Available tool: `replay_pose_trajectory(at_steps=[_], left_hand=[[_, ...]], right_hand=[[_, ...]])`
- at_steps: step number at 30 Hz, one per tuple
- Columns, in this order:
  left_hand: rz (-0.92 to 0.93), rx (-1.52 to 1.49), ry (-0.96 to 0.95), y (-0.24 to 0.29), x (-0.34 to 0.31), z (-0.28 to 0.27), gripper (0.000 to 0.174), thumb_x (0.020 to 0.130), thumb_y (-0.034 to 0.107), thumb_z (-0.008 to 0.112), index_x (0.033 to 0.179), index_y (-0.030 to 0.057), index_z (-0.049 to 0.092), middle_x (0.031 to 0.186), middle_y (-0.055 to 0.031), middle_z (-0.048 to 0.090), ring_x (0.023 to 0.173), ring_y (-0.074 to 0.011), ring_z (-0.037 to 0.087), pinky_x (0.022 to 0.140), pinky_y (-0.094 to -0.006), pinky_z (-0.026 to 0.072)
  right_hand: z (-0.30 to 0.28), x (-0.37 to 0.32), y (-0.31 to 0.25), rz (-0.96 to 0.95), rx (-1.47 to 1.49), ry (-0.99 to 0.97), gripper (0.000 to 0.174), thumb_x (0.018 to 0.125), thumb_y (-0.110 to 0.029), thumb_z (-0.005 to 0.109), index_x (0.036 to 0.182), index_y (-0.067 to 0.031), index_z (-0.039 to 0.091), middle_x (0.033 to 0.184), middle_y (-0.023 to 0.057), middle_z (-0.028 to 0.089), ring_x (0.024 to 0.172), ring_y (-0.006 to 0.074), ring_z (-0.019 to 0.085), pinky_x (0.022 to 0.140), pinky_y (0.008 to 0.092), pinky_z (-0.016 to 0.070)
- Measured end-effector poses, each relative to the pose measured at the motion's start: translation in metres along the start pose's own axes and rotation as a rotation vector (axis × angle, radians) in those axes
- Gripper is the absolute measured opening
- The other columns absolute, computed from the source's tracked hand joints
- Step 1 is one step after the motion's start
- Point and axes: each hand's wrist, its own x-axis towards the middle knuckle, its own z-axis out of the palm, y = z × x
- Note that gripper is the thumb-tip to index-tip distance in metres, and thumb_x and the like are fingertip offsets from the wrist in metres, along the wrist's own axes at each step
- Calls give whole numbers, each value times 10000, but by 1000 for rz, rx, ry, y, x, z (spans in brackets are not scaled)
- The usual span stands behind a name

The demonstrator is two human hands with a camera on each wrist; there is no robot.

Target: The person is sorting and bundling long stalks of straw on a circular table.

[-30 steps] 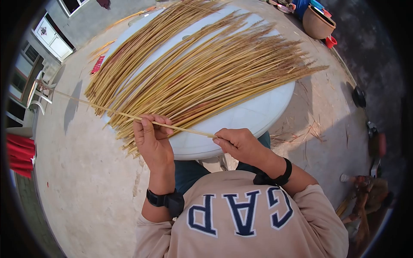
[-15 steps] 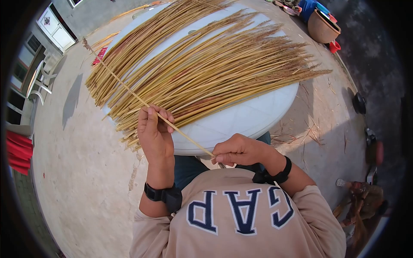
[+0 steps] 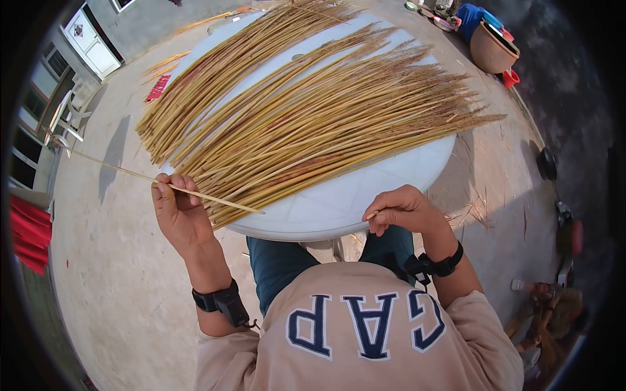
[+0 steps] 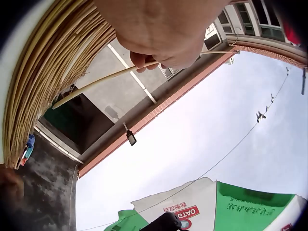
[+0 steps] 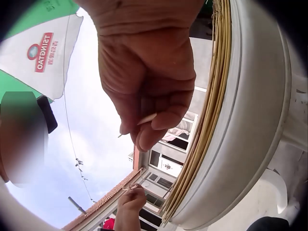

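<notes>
White surface [image 3: 365,189] bears fanned stalks [image 3: 313,117]. Left hand [image 3: 177,218] grips one stalk [image 3: 222,201] across curled fingers; right hand [image 3: 404,210] pinches a sliver [image 5: 147,119] at fingertips.

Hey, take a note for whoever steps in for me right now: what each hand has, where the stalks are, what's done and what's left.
Left hand: grip curled round one long thin stalk, whose far end points out past the table's left side.
Right hand: pinches a short pale sliver at the table's near edge, and does not touch the stalk.
Pile of stalks: fanned across the white round table.
Done: one stalk is in hand.
Left: probably the rest of the pile, stalk by stalk. Nothing shows how many are already handled.
</notes>
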Motion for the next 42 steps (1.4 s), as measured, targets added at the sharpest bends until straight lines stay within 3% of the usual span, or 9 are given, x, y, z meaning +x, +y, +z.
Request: replay_pose_trajectory(at_steps=[2, 4, 7, 12, 16, 24, 34, 38, 42], left_hand=[[79, 113, -15, 15, 2, 2, 125, 898, 174, 455, 864, 58, 485, 694, -42, 468, 652, -116, 455, 486, -189, 355], [160, 409, -120, 31, 5, 2, 143, 903, 174, 440, 865, 51, 504, 643, -26, 467, 605, -99, 451, 485, -191, 341], [172, 805, -134, 48, 6, 6, 140, 877, 142, 496, 852, 23, 566, 641, -17, 507, 558, -87, 451, 501, -191, 331], [504, 1656, -488, 28, 0, 14, 76, 729, 61, 596, 804, 68, 599, 651, -76, 506, 591, -233, 519, 510, -309, 408], [542, 1678, -676, -17, -17, 17, 102, 670, 16, 606, 753, 71, 587, 641, -69, 466, 627, -244, 513, 534, -340, 419], [562, 1532, -670, -73, -10, 29, 85, 652, 4, 582, 719, 47, 552, 725, -93, 465, 707, -264, 493, 608, -361, 410], [430, 1597, -703, -68, -3, 31, 126, 682, 7, 584, 799, 39, 552, 832, -106, 494, 810, -296, 481, 693, -386, 390], [502, 1626, -760, -76, 1, 27, 142, 682, -16, 578, 809, 38, 544, 846, -103, 498, 816, -298, 481, 707, -388, 391], [569, 1575, -662, -74, 1, 33, 133, 701, -41, 545, 810, 34, 530, 850, -105, 513, 803, -301, 482, 706, -377, 399]], right_hand=[[0, 1, -2, -74, -359, -203, 178, 812, -138, 592, 945, -25, 627, 751, 59, 612, 689, 109, 586, 601, 212, 480], [-1, 4, -6, -55, -414, -230, 233, 780, -147, 631, 988, -42, 623, 797, 61, 617, 753, 123, 592, 652, 238, 488], [-5, 10, 6, 15, -259, 197, 212, 815, -153, 597, 955, 5, 614, 775, 61, 613, 680, 117, 595, 604, 211, 476], [-10, 26, 30, 25, -197, 329, 166, 852, -141, 538, 890, 2, 615, 702, 45, 602, 577, 74, 562, 506, 180, 427], [-7, 35, 40, 56, -251, 491, 153, 853, -132, 532, 890, -13, 620, 671, 28, 593, 542, 58, 538, 456, 169, 396], [-7, 32, 45, 24, -289, 611, 130, 842, -114, 545, 885, -19, 622, 664, 22, 589, 522, 50, 530, 445, 170, 394], [-5, 30, 40, -10, -269, 566, 123, 839, -106, 545, 860, -2, 606, 669, 27, 581, 543, 53, 534, 466, 186, 410], [-6, 30, 43, -7, -254, 566, 126, 838, -106, 544, 865, 1, 604, 667, 28, 579, 544, 53, 534, 473, 188, 414], [-7, 30, 43, -31, -266, 570, 126, 839, -102, 540, 870, 4, 602, 669, 30, 578, 546, 54, 534, 486, 189, 422]])
